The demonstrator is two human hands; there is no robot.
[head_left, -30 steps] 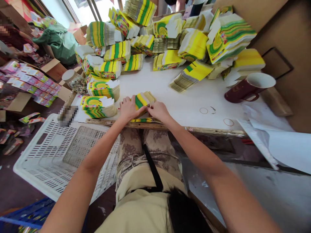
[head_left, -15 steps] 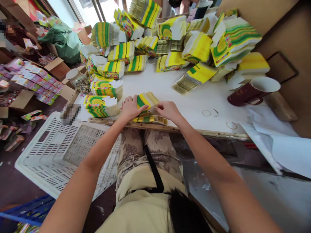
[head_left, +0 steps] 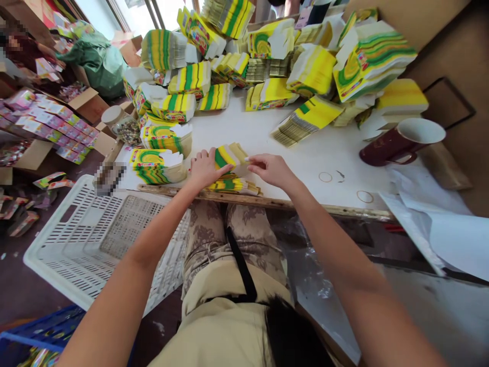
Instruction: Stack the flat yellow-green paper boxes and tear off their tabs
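Note:
My left hand (head_left: 205, 167) lies with fingers spread on a stack of flat yellow and green cartons (head_left: 229, 156) near the table's front edge. At the right end of that stack, my right hand (head_left: 267, 168) is pinched, with thumb and fingertips together; what it grips, if anything, is too small to make out. More flat cartons (head_left: 235, 185) lie fanned between the stack and the wooden edge. Left of my left hand sits another carton bundle (head_left: 158, 166).
Many carton bundles (head_left: 267, 95) cover the table's back. A maroon mug (head_left: 385, 148) lies tilted at the right, near loose papers (head_left: 454, 239). A white plastic crate (head_left: 57, 239) stands at the lower left, and a jar (head_left: 124, 127) stands beyond it.
My right hand has moved slightly right and up, away from the stack's end. The lower fanned cartons have shifted a little. My left hand stays on the stack.

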